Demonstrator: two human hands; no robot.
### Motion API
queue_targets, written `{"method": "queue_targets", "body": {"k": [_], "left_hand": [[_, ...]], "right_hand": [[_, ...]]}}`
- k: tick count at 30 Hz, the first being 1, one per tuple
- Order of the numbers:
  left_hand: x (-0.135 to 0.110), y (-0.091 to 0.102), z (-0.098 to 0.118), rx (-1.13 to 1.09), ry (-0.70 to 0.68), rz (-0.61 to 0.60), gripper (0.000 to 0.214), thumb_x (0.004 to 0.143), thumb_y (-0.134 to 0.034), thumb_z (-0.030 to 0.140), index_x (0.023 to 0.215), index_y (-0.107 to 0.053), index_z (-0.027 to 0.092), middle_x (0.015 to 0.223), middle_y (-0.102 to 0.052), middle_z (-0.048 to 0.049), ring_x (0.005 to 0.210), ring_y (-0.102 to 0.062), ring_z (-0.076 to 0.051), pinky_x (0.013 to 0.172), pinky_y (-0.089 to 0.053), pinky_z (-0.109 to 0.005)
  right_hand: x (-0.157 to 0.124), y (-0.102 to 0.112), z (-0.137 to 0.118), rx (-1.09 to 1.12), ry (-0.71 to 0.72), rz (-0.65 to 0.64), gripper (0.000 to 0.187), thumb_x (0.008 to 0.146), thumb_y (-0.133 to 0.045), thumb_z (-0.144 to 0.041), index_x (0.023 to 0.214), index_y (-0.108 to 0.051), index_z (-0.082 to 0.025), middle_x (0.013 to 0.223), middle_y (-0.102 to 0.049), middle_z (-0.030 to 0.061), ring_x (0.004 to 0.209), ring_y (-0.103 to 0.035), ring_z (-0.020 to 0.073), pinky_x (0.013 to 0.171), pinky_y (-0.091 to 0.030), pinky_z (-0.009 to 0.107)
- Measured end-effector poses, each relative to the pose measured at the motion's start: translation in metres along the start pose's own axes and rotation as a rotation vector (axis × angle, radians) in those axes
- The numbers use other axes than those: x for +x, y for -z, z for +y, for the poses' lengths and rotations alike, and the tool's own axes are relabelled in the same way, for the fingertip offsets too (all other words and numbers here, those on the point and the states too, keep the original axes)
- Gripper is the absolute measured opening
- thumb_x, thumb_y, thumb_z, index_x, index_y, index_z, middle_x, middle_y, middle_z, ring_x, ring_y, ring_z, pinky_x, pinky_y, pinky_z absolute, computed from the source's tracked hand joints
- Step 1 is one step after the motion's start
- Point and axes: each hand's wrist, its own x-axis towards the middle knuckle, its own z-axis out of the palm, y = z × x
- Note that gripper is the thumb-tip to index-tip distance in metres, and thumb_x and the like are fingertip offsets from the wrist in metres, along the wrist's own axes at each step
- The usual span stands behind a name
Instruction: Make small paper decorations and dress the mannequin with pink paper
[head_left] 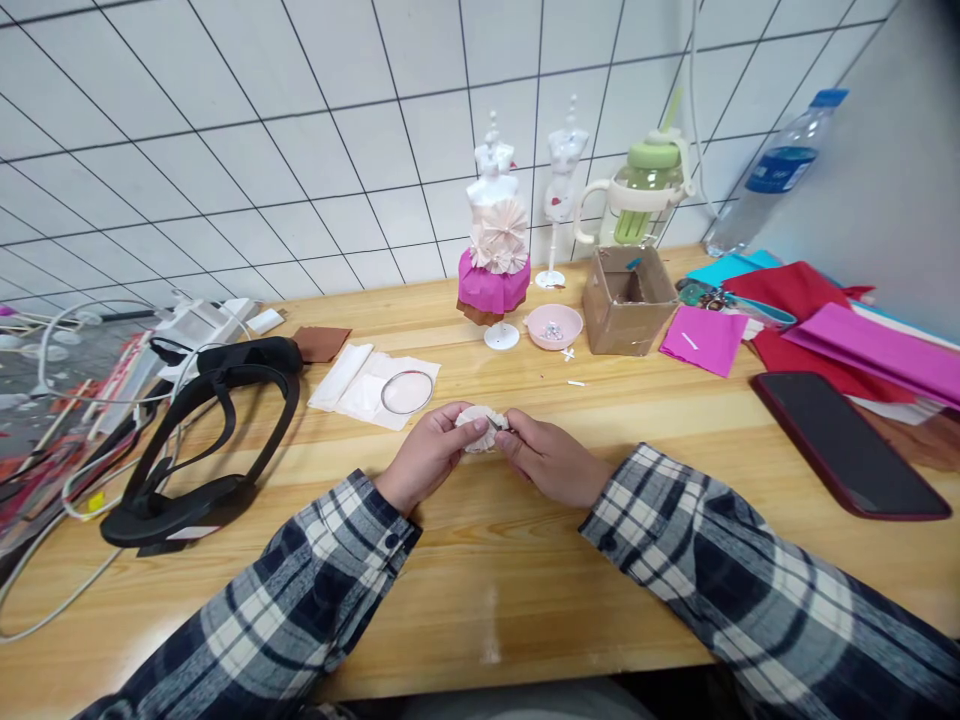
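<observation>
A small cream pleated rosette [474,434] is between my two hands, over the middle of the wooden table. My left hand [431,452] pinches its left side, thumb on top. At its right edge, the closed fingers of my right hand [551,455] grip a thin dark pointed tool [495,424]; its tip lies over the rosette, and its kind is hard to make out. Behind them stands a miniature dress form [493,180] wearing a cream pleated top and a magenta paper skirt [493,285]. A pink bowl [574,334] with small shiny bits sits beside it.
To the left lie a black headset [259,480], cables, brown paper [322,343] and cream sheets [352,390] under a wire ring. Rightward are a cardboard box [626,320], a second dress form [561,180], a green-lidded jug [649,195], a bottle [780,170], coloured sheets and a phone [847,440].
</observation>
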Motion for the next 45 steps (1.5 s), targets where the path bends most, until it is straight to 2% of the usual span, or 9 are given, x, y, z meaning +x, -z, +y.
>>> {"method": "queue_targets", "body": {"k": [32, 45], "left_hand": [[-0.0003, -0.0029, 0.0015, -0.064, 0.003, 0.038, 0.021, 0.069, -0.080, 0.023, 0.083, -0.069, 0.012, 0.077, -0.068, -0.0015, 0.070, -0.059, -0.011, 0.069, -0.044, -0.022], [-0.0016, -0.0017, 0.0018, -0.023, 0.012, 0.024, 0.021, 0.069, -0.080, 0.024, 0.081, -0.067, 0.012, 0.074, -0.067, -0.0014, 0.067, -0.058, -0.011, 0.067, -0.043, -0.023]], "right_hand": [[0.0003, 0.0006, -0.0001, -0.067, -0.004, -0.015, 0.020, 0.099, -0.034, -0.036, 0.085, -0.039, -0.023, 0.068, -0.053, -0.0021, 0.065, -0.051, 0.0157, 0.061, -0.035, 0.026], [-0.0021, 0.0056, -0.0055, -0.038, -0.007, -0.045, 0.027, 0.098, -0.034, -0.041, 0.078, -0.037, -0.023, 0.065, -0.050, -0.0031, 0.064, -0.049, 0.0148, 0.060, -0.034, 0.026]]}}
